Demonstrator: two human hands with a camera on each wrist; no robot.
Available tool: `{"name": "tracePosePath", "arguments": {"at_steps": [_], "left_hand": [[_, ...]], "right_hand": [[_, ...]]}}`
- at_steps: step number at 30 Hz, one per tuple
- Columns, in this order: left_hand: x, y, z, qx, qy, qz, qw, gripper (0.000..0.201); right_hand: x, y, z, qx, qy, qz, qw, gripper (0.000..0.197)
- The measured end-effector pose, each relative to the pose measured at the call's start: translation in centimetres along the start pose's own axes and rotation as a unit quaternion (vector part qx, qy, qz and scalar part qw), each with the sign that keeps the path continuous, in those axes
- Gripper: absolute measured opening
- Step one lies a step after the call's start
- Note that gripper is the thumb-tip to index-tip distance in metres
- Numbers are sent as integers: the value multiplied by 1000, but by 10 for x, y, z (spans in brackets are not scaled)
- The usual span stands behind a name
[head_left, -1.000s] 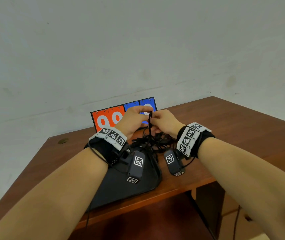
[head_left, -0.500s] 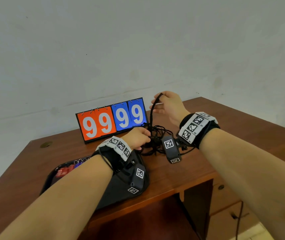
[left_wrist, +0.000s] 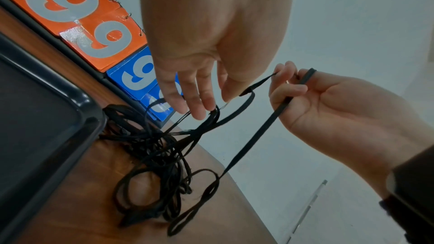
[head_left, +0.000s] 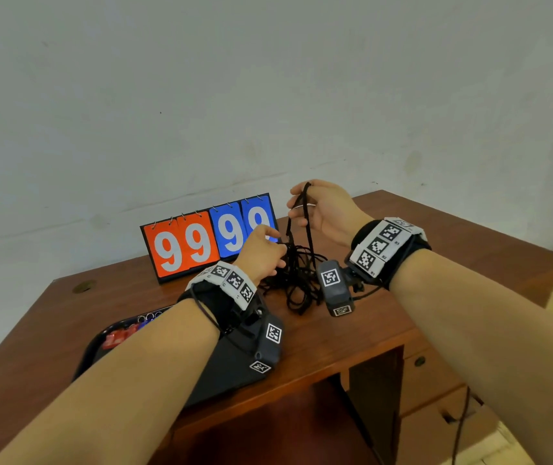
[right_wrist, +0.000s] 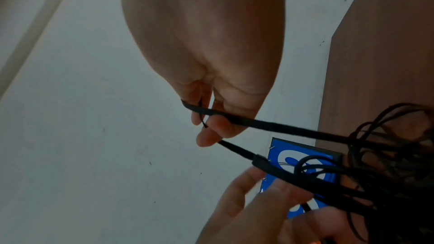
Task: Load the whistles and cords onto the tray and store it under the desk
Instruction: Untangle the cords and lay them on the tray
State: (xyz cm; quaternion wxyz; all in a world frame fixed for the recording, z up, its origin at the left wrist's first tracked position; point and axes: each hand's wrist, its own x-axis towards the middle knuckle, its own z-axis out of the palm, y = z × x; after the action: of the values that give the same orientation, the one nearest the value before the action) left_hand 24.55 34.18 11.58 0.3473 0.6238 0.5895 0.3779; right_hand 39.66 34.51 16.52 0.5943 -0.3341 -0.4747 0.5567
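Fingers of our right hand (head_left: 325, 209) pinch one cord (left_wrist: 257, 133) raised, left hand (head_left: 261, 253) fingers pinch the tangle (head_left: 298, 283); we should pull slowly, avoiding tighter knots.

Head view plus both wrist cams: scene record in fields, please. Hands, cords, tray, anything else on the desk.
right hand: raised, pinches a flat black cord loop that runs down into the tangle
left hand: fingertips on strands atop the tangle; grip unclear
tangle of black cords: on the brown wooden desk, beside the tray, not on it
black plastic tray: on the desk's near edge, left of the cords
tray contents: small red and blue items with metal rings, blurred
flip scoreboard: upright behind, orange 99, blue 99
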Motion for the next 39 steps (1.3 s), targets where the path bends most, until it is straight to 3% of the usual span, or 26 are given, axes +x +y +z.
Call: {"name": "tracePosePath", "arguments": {"at_steps": [4,7,10,17,23,28,32,37,39], "left_hand": [[2,-1,-4,8,-43,37,998,35],[1,-3,-4,41,-40,54,997,25],[1,-3,-7,13,-17,55,998,16],[2,3,-13,-58,-24,7,998,24],[1,4,-11,-52,-34,-18,998,21],[-4,6,-18,15,-40,19,999,23],[-11,7,-25,55,-30,51,997,25],[-19,10,-37,66,-15,56,996,27],[-22,10,-42,64,-11,56,996,27]], "right_hand": [[-5,1,8,6,-37,7,999,21],[-7,1,8,-6,-38,10,999,22],[-7,1,2,-30,-12,10,999,21],[-6,14,-15,-191,77,38,978,28],[-11,22,-10,-213,29,89,972,37],[-6,31,-9,-382,-39,36,923,37],[-4,35,-2,-423,-48,9,905,45],[-5,38,6,-422,-66,-10,904,37],[-8,40,11,-422,-74,-21,903,25]]}}
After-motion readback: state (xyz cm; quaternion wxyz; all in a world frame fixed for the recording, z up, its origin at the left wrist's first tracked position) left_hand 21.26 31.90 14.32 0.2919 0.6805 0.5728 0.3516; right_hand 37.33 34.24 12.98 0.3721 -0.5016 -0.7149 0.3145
